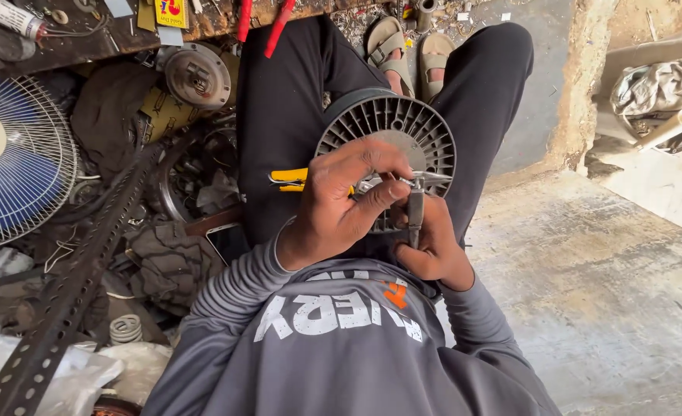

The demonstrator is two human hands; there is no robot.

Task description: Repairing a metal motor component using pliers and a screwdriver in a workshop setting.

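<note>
Grey vented fan motor housing (391, 123) rests on the seated person's lap, between the knees. Left hand (341, 204) curled over its near face, fingers closed around yellow-handled pliers (291, 179). Right hand (433, 246) below, gripping a metal tool (416, 208) held upright against the housing. Blue fan guard (17, 166) lies far left.

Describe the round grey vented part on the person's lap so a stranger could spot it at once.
Start at the black trousers of the seated person. The grey vented housing lies between the knees, under the left hand and the right hand. Unlike the blue fan guard at the left, it is solid plastic with radial slots.
</note>
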